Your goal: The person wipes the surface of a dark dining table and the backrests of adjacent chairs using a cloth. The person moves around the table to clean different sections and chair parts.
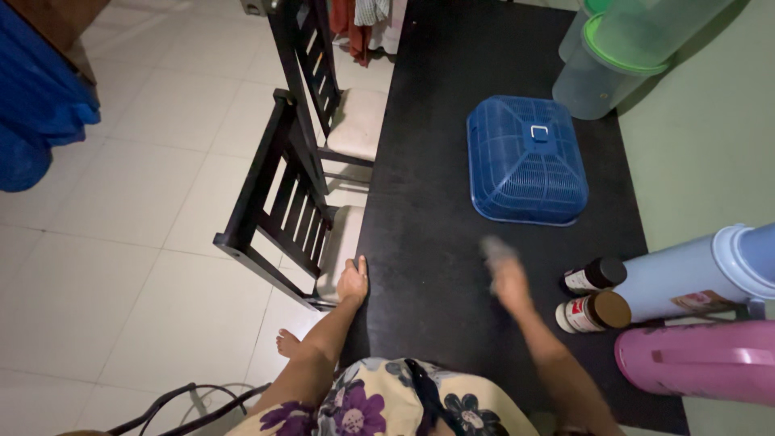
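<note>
My left hand [353, 282] rests on the left edge of the black table [420, 266], thumb on top and fingers curled over the side, next to a black chair's cushion. My right hand [508, 278] is stretched out over the table top and blurred by motion. A pale grey smear [495, 248] shows at its fingertips; I cannot tell whether that is something held or the fingers themselves. Nearest to this hand are two small jars with brown lids [593, 276] [593, 312] on its right.
A blue mesh food cover [526, 161] sits mid-table. A light blue flask [702, 274] and a pink one [702, 359] lie at the right. Clear tubs with green lids [613, 56] stand at the back. Two black chairs [282, 202] [315, 64] line the left side.
</note>
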